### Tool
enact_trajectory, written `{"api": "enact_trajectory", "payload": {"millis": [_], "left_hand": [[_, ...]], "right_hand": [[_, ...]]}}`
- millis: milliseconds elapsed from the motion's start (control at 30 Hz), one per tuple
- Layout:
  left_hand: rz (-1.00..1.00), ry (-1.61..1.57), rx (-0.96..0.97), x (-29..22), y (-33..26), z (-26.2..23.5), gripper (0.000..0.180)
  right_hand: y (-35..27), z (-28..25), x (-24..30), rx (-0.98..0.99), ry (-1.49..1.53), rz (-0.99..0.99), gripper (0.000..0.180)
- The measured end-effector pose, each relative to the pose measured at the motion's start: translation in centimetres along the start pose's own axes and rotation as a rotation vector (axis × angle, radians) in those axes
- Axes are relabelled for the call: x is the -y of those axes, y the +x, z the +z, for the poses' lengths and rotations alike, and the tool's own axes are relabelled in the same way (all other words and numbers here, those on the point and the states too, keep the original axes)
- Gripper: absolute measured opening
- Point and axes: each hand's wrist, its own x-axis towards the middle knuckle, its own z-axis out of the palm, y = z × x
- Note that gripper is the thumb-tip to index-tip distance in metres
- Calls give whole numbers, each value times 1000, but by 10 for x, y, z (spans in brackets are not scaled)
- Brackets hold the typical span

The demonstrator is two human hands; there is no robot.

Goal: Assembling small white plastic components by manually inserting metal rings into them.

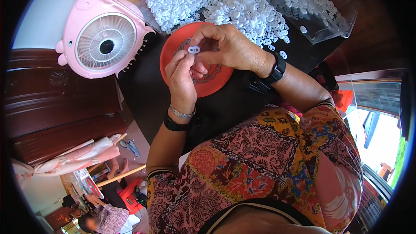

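A small white oval plastic piece with two holes (194,50) is held up between the fingertips of both hands. My left hand (182,80) pinches it from below, fingers curled. From the right, my right hand (236,47) closes in with its index finger at the top edge and its thumb near the lower edge. Both hands are over a round red plate (170,45) that holds many thin, small metal bits, partly covered by the hands. Just beyond the plate lies a heap of similar white pieces (186,0).
A pink animal-shaped fan (71,45) stands left of the plate. Clear plastic boxes (320,34) hold white pieces at the far side. Some pieces lie loose on the black tabletop (147,99). A small black object (260,87) sits right of the plate. Another person (110,216) is at lower left.
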Motion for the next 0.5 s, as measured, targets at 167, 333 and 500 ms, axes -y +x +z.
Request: {"api": "enact_trajectory", "payload": {"millis": [167,333,500], "left_hand": [[-5,-3,34,5,2,-7,25],[5,21,-2,7,2,-7,25],[15,40,-57,4,0,-1,25]], "right_hand": [[0,0,2,52,2,1,23],[-1,6,1,-1,-183,-142,26],[-2,19,-3,-46,-451,-264,34]]}}
